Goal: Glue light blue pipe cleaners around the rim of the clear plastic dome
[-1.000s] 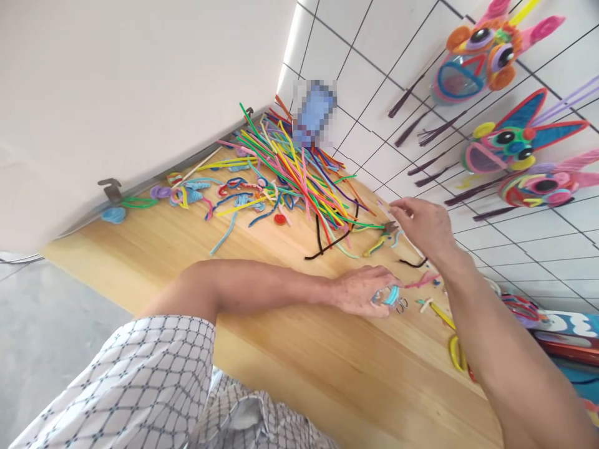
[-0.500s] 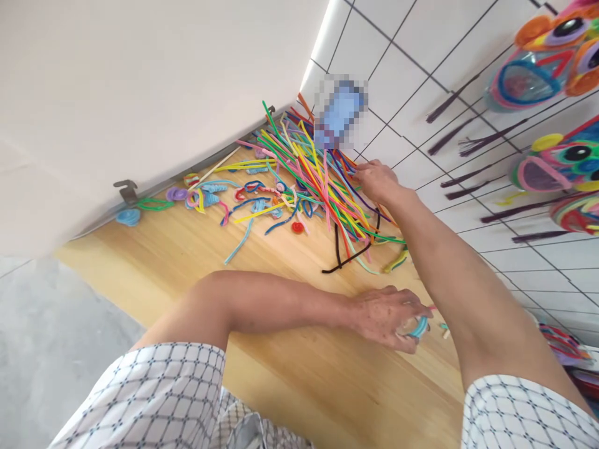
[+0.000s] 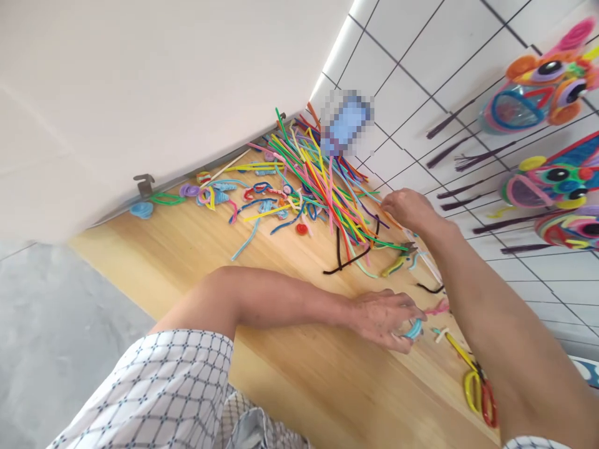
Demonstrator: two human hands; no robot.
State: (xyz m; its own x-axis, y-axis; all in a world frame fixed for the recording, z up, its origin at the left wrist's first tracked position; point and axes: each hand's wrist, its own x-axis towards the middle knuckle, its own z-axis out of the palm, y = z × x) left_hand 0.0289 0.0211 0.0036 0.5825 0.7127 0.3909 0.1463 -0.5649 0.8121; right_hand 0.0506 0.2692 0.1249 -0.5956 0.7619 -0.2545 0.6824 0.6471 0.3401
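Note:
My left hand (image 3: 384, 319) rests low over the wooden table, fingers curled round a light blue pipe-cleaner coil (image 3: 413, 328); most of it is hidden in the palm. At the right edge of the pipe-cleaner pile (image 3: 322, 178), my right hand (image 3: 408, 211) is closed, its fingertips pointing down by the wall. What lies between those fingers, if anything, does not show. Pliers with yellow handles (image 3: 395, 265) lie between the two hands. A pink pipe-cleaner piece (image 3: 438, 307) is just beyond my left fingers.
Scissors with yellow and red handles (image 3: 480, 390) lie beneath my right forearm. Coiled and bent pipe-cleaner pieces (image 3: 219, 193) spread along the table's back edge. A pixelated blue object (image 3: 349, 121) leans at the tiled wall. Colourful masks (image 3: 545, 93) with dark tassels hang there.
My right hand has drawn back from the pile, rightward and slightly nearer. The pliers and scissors have come into fuller view. My left hand keeps its hold on the coil.

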